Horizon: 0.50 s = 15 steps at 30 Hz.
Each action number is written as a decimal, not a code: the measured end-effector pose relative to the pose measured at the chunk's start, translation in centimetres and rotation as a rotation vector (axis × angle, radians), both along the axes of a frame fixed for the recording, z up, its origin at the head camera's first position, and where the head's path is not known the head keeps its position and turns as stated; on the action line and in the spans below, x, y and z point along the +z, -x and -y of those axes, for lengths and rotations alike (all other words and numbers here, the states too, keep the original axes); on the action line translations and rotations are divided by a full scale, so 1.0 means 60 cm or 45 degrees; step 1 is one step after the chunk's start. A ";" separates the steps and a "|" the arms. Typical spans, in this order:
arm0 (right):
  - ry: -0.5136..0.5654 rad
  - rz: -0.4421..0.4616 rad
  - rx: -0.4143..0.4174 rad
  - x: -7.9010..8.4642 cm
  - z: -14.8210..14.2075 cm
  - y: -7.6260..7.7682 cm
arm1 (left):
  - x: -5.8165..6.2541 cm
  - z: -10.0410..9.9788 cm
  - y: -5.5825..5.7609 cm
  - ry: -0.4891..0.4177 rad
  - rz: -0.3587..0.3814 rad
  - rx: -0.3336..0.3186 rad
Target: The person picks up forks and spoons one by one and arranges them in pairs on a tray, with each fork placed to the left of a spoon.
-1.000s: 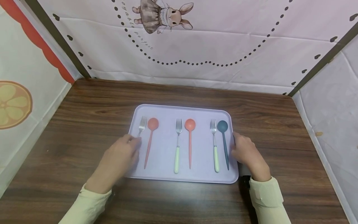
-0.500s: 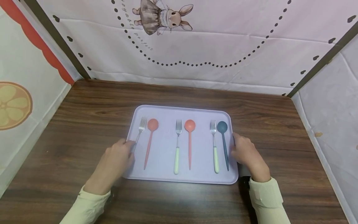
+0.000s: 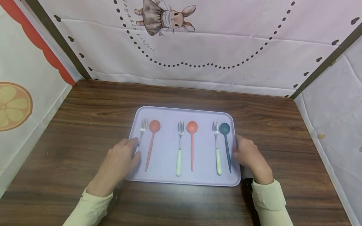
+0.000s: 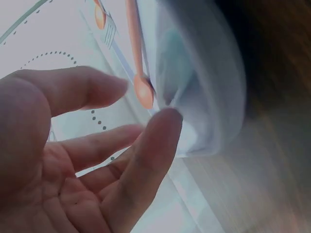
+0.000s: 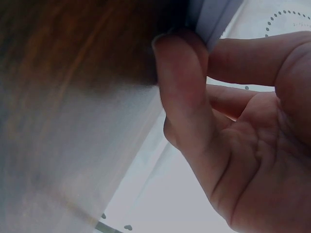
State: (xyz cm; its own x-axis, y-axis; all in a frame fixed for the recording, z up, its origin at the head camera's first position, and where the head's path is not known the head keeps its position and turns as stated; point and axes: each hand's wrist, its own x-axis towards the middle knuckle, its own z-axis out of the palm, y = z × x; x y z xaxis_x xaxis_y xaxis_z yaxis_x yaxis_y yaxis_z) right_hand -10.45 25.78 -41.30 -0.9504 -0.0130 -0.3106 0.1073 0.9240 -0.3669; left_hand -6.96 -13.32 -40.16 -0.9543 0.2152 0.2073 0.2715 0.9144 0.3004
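A pale lilac tray (image 3: 167, 157) lies on the table, bearing three forks and three spoons in pairs. My right hand (image 3: 250, 155) pinches its right rim; the right wrist view shows the tray edge (image 5: 216, 19) between finger and thumb. At the left rim, my left hand (image 3: 116, 164) is over the lower part of the left fork (image 3: 143, 126), hiding most of its handle. Thumb and fingers stand apart in the left wrist view, fingertips close to the blurred greenish handle (image 4: 176, 60). An orange spoon (image 3: 154, 126) lies right beside that fork.
A middle fork (image 3: 178, 160) with a green handle lies beside another orange spoon (image 3: 192, 126). The right pair is a fork (image 3: 218, 160) and a dark teal spoon (image 3: 224, 128). Printed cloth walls (image 3: 220, 28) border the wooden table (image 3: 181, 204).
My left hand has drawn slightly left, uncovering more of the left fork, which has shifted a little. My right hand stays at the tray's right rim.
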 end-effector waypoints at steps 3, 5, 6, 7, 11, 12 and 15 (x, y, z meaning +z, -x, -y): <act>-0.004 -0.002 -0.002 -0.001 0.000 0.001 | 0.002 -0.001 0.005 -0.028 -0.085 -0.009; -0.003 0.000 -0.004 -0.001 -0.001 0.001 | 0.002 -0.002 0.008 -0.043 -0.134 -0.018; -0.002 0.001 -0.005 -0.001 -0.001 0.001 | 0.001 -0.002 0.009 -0.048 -0.153 -0.023; -0.001 0.001 -0.005 -0.002 -0.002 0.000 | 0.001 -0.002 0.010 -0.054 -0.168 -0.029; -0.008 -0.040 0.011 0.000 -0.005 -0.004 | 0.002 -0.005 0.016 -0.062 -0.196 -0.044; -0.009 -0.065 0.017 0.000 -0.006 -0.005 | 0.002 -0.005 0.017 -0.066 -0.192 -0.043; -0.002 -0.161 0.028 0.003 -0.010 -0.009 | 0.003 -0.007 0.023 -0.076 -0.169 -0.035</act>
